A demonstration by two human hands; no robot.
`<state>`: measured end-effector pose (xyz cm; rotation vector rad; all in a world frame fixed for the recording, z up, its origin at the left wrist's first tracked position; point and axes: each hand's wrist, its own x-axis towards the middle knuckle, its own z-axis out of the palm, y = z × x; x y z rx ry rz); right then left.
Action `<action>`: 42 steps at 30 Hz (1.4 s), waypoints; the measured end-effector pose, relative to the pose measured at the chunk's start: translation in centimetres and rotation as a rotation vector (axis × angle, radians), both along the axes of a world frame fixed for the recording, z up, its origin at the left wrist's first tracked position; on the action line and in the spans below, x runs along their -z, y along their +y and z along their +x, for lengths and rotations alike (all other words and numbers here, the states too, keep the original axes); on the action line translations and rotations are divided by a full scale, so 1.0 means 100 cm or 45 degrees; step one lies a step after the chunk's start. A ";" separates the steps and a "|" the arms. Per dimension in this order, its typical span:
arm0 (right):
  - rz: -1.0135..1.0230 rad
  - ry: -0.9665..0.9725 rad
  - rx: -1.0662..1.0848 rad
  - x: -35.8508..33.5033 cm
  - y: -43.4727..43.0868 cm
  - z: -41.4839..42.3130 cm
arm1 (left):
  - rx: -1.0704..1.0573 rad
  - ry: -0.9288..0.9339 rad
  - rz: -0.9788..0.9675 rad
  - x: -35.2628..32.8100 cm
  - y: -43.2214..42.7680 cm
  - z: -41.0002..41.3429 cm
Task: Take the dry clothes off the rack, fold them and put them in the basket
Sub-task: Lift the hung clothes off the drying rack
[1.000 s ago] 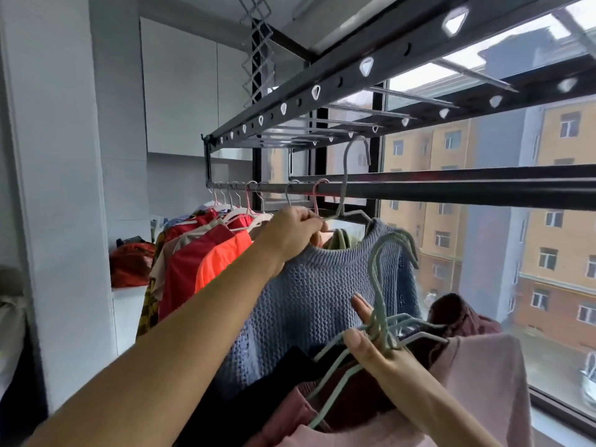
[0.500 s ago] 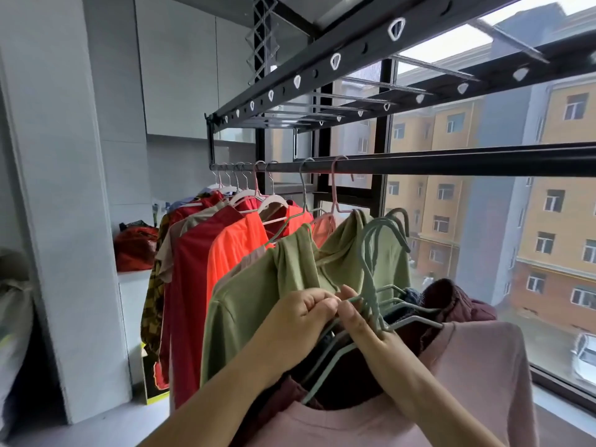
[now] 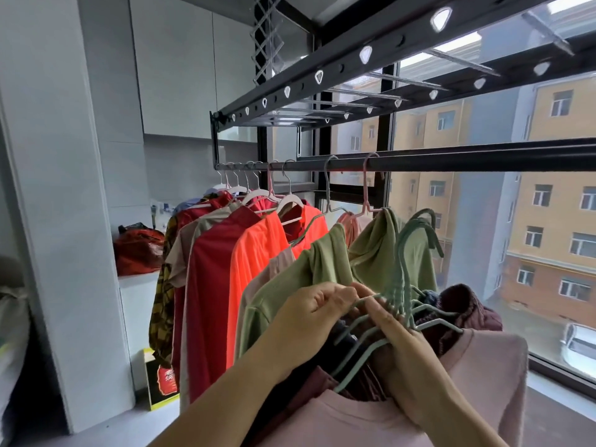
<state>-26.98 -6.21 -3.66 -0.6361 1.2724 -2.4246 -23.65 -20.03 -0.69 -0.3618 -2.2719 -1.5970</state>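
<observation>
Two grips, L hand (image 3: pixel 309 314) & R hand (image 3: pixel 404 359), clench teal hangers (image 3: pixel 403 295) w/ clothes (image 3: pixel 354 421), under rack rod (image 3: pixel 467 160).

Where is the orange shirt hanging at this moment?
In the head view, the orange shirt hangs from the black rail, left of centre, with a dark red garment left of it and a pale beige garment right of it.

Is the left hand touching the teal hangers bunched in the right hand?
Touching. The head view shows the left hand pinching a wire of the teal hangers that the right hand grips.
</observation>
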 end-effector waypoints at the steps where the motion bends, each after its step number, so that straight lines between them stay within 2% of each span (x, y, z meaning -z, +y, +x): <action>1: -0.014 -0.023 -0.016 0.001 -0.001 -0.001 | -0.011 0.015 -0.013 0.001 -0.003 -0.002; 4: -0.029 -0.072 -0.050 0.004 -0.003 -0.006 | -0.054 0.064 -0.033 -0.002 -0.008 -0.009; 7: -0.004 0.000 -0.052 0.003 -0.001 -0.013 | -0.197 0.228 -0.136 -0.020 -0.014 -0.027; 10: -0.014 0.012 -0.025 0.001 0.003 -0.028 | -0.511 0.506 -0.467 -0.051 -0.018 -0.062; 11: -0.027 0.002 -0.029 -0.001 0.004 -0.033 | -0.577 0.526 -0.591 -0.062 -0.017 -0.076; 12: -0.033 -0.003 -0.031 -0.003 0.004 -0.038 | -0.579 0.444 -0.681 -0.070 -0.014 -0.089; 14: -0.024 -0.006 -0.036 -0.010 0.005 -0.046 | -0.457 0.131 -0.745 -0.078 -0.007 -0.110; 15: -0.014 -0.015 -0.043 -0.013 0.005 -0.049 | -0.386 0.026 -0.721 -0.079 -0.005 -0.119; 17: -0.020 -0.044 -0.061 -0.017 0.007 -0.055 | -0.332 -0.031 -0.567 -0.078 -0.005 -0.131; 20: -0.006 -0.025 -0.063 -0.015 0.009 -0.061 | -0.427 0.033 -0.443 -0.078 -0.010 -0.136; 27: 0.286 0.293 0.070 -0.017 0.006 -0.065 | -0.486 0.191 -0.404 -0.108 -0.029 -0.117; 32: 0.327 0.368 0.102 -0.028 -0.010 -0.065 | -0.500 0.325 -0.420 -0.123 -0.041 -0.092; 37: 0.287 0.335 0.139 -0.035 -0.026 -0.069 | -0.402 0.226 -0.603 -0.074 -0.039 -0.078; 42: 0.276 0.342 0.139 -0.024 -0.040 -0.073 | -0.227 0.036 -0.539 -0.041 -0.044 -0.077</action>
